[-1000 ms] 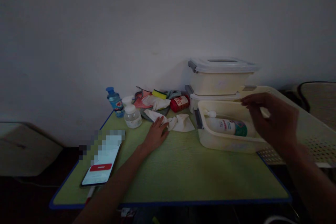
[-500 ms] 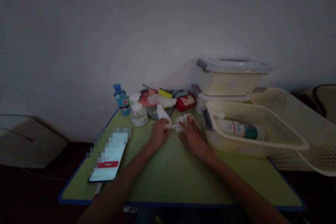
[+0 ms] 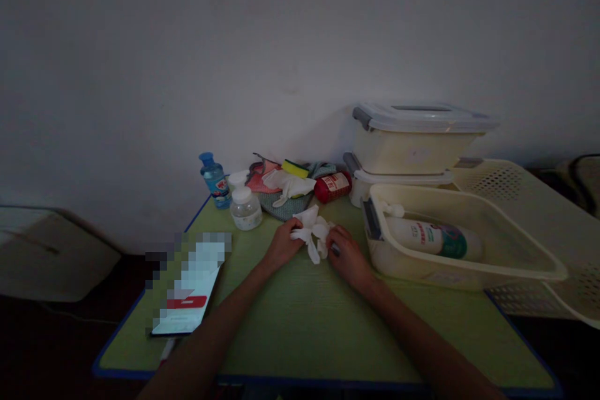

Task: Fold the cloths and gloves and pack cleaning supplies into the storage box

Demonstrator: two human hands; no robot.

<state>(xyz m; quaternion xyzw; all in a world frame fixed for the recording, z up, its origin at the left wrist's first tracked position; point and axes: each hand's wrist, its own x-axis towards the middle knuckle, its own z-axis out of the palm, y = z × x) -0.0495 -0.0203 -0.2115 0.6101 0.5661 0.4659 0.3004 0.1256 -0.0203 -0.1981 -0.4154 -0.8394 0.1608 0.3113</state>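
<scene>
Between my two hands is a crumpled white glove (image 3: 313,234), limp, with finger-like flaps spreading out over the table. My left hand (image 3: 284,244) pinches its left side. On the right side, the curled fingers of my right hand (image 3: 345,253) grip the bunched material; part of it is hidden behind them. Just beyond lies a pile of cloths (image 3: 285,205), grey and pink, with another white glove-like piece (image 3: 291,186) and a yellow sponge (image 3: 295,167) on top. A red bottle (image 3: 332,186) lies beside the pile.
A clear jar (image 3: 246,209) and a blue bottle (image 3: 215,181) stand at the back left. A phone (image 3: 190,287) lies at the left. To the right, an open bin (image 3: 469,272) holds a white pump bottle (image 3: 422,234); lidded boxes (image 3: 417,150) and a perforated basket (image 3: 529,200) sit behind.
The white glove has been drawn slightly toward me and its flaps have spread. My right hand has gone from lying over the material with spread fingers to gripping it.
</scene>
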